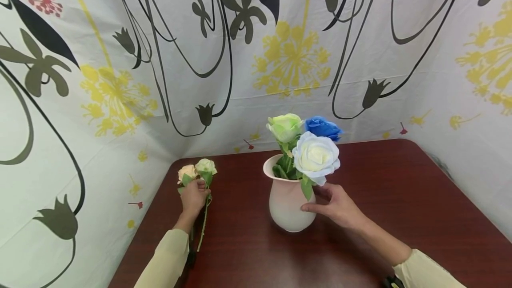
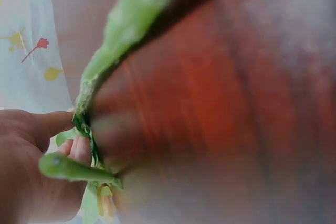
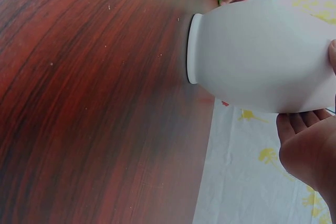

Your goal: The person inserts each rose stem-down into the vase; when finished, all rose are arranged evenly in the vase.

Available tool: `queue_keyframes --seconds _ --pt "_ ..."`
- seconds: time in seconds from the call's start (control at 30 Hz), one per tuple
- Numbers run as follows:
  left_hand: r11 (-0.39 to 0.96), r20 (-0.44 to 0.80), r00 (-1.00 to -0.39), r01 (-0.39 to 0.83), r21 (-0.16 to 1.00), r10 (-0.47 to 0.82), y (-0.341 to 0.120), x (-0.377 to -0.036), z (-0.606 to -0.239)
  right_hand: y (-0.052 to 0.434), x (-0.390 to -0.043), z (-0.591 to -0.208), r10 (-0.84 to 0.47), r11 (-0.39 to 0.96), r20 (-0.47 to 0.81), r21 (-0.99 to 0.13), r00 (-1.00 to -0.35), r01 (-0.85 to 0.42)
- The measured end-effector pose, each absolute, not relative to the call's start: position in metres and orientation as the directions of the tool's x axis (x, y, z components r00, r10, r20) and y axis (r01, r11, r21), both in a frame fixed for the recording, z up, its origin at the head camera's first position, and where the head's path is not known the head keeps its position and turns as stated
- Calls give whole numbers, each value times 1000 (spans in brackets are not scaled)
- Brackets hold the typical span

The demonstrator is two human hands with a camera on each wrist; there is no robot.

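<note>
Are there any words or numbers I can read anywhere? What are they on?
None: no words, numbers, labels or signs can be read.
The vase, roses and table show no writing.
The cloth has only printed plant shapes.
The dark thing by the right sleeve is too small to make out.

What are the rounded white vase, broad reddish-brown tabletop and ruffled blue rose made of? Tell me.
Rounded white vase: probably satin ceramic, possibly plastic; smooth, softly shaded wall. Broad reddish-brown tabletop: wood or laminate, seemingly satin; dark streaky grain, soft highlights. Ruffled blue rose: likely matte fabric, artificial; vivid layered petals, texture unclear.
</note>
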State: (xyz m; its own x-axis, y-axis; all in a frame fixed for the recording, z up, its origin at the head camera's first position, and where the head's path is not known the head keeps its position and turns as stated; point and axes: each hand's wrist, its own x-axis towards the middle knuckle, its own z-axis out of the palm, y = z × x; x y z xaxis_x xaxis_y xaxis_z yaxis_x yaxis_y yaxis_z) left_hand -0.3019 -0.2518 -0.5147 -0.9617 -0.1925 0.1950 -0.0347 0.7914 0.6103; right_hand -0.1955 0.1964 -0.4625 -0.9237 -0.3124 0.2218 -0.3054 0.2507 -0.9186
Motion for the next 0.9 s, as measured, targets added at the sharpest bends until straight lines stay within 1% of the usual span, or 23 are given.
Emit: queue_keyframes --seconds 0.27,0.9 --pt "798 134 -976 -59 599 -172 -252 -306 -510 196 -195 -462 -313 239 227 -921 -922 -308" --pt "754 146 -973 -39 656 -176 -245 -298 -497 196 -196 -464 -313 234 215 -927 -925 -294"
